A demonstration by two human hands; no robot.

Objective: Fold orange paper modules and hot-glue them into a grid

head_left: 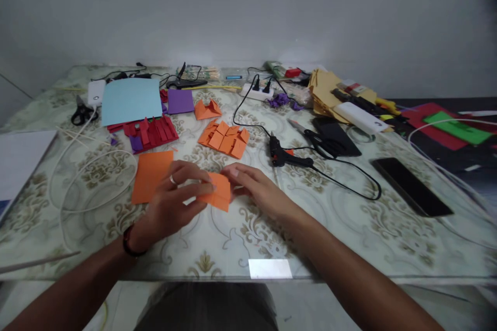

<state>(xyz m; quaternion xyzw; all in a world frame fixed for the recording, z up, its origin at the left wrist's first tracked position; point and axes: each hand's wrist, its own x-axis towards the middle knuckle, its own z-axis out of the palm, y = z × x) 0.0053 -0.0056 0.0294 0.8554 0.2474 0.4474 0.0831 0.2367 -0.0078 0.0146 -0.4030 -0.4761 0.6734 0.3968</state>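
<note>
Between my two hands is a small orange paper square (218, 194) with crease lines across it. My left hand (176, 199), wearing a ring, pinches its left side. The fingers of my right hand (252, 183) close on its right edge, the thumb on top and the other fingertips partly hidden. A larger orange sheet (149, 176) lies flat, partly behind my left hand. Beyond my hands sits a folded orange paper piece (224, 138) made of several flaps, with a smaller folded orange piece (207, 109) behind it.
Red folded paper (155, 133), a purple square (180, 101) and a light blue sheet (132, 101) lie left of centre. To the right are a black glue gun (287, 155) with its cord, scissors (318, 139) and a phone (411, 186). A white cable (62, 176) loops at left.
</note>
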